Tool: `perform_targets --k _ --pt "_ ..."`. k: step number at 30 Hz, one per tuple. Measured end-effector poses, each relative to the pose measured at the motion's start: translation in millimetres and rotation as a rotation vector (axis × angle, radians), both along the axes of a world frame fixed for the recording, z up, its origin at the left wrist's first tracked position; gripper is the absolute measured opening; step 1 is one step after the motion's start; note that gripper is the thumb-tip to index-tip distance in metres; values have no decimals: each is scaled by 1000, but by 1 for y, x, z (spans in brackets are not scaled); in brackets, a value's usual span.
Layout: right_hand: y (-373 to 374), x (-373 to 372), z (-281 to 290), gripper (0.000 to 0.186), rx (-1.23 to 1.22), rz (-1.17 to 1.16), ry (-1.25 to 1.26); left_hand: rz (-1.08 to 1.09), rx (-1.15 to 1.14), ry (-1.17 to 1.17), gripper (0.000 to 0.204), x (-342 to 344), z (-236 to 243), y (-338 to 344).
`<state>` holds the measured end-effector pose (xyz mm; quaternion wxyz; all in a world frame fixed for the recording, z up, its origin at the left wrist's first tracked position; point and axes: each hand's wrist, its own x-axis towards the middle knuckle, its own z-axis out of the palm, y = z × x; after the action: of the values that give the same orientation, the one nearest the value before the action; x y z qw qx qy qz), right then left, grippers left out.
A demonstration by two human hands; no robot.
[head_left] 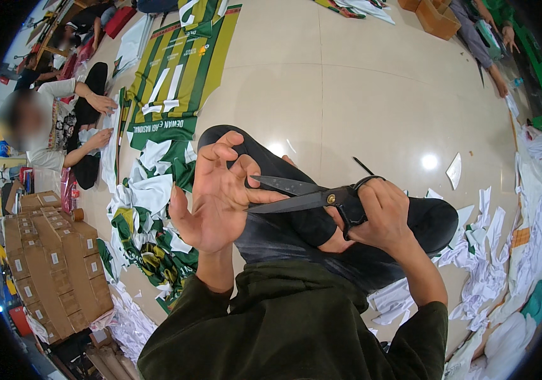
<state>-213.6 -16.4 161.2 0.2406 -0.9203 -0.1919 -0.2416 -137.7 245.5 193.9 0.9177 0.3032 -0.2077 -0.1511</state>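
Note:
My right hand point(382, 212) is closed around the black handles of large scissors point(296, 202), above my crossed legs in dark trousers point(372, 253). The dark blades are parted and point left. My left hand point(211, 202) is raised with the palm showing and the fingers spread, some partly bent. One of its fingers reaches toward the gap between the blade tips; whether it touches them I cannot tell. No cloth lies between the blades.
Green and gold printed fabric panels point(176, 76) lie ahead to the left, with a heap of cut cloth point(157, 240) nearer. White scraps point(473, 266) litter the right side. Cardboard boxes point(56, 259) stand left. A co-worker point(68, 120) handles white cloth at left; another person's arm shows far right.

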Motion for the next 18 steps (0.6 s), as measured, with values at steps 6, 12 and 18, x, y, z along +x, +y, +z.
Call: perform_targets --k 6,12,18 --pt "5 0 3 44 6 4 -7 3 -28 14 76 -1 -1 -1" --pt "4 -2 1 41 -17 12 -3 0 -34 24 78 -1 0 1" --pt "3 -3 -1 38 -44 28 -29 23 -22 3 78 -3 3 1"
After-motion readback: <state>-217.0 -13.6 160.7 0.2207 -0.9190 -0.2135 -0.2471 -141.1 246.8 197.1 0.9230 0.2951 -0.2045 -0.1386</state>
